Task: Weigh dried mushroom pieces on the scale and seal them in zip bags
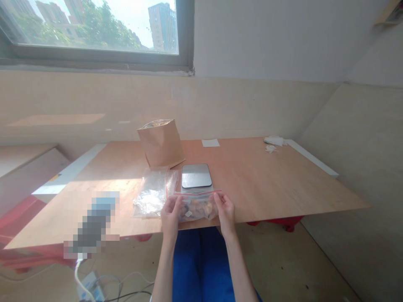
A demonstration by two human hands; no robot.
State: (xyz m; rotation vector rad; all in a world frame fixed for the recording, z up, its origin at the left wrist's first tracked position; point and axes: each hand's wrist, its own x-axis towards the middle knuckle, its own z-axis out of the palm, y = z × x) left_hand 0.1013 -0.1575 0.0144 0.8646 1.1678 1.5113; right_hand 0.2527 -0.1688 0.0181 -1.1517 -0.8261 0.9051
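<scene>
Both forearms come up from the bottom of the view, bare, angled slightly inward so they end up close together at the near edge of the table (pixel 283 197). The left hand (pixel 170 217) sits right at that edge, fingers curled up and forward, thumb on the inner side, pinching what it holds. The right hand (pixel 226 212) mirrors it just to the side, also at the table's near edge, fingers bent and closed in a pinch, wrist pretty much straight. The two hands are level with each other, a small gap between them, palms turned roughly toward one another.
</scene>
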